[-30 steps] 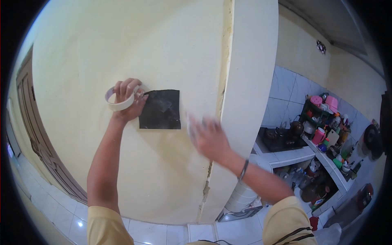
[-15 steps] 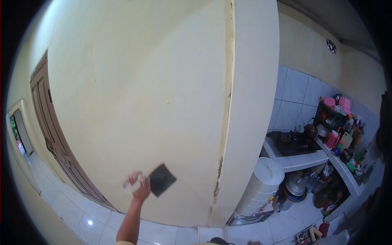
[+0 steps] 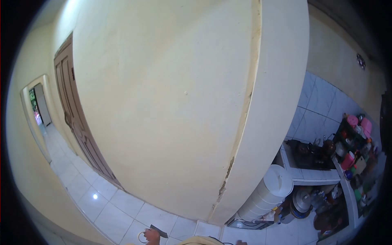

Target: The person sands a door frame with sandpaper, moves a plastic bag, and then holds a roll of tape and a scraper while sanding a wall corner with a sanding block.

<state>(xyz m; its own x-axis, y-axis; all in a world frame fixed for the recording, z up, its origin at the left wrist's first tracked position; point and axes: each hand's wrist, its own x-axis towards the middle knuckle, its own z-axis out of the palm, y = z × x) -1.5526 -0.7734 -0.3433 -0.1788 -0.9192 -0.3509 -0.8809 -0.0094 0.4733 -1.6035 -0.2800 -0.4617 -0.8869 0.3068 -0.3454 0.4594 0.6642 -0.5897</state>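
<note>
Left hand (image 3: 152, 237) at bottom edge of frame, fingers closed on tape roll (image 3: 143, 237) and dark square sheet (image 3: 159, 231). Right hand out of view. Sheet lowered, off wall (image 3: 163, 102). Step judged: repositioning; next calls for raising sheet flat against wall.

Only a bare left hand (image 3: 151, 236) w/ curled fingers and a yellow garment (image 3: 200, 241) edge show at btm of frame; rest of body out of view.

Door (image 3: 77, 122) left of wall (image 3: 163, 102), kitchen counter (image 3: 314, 175) right.
</note>
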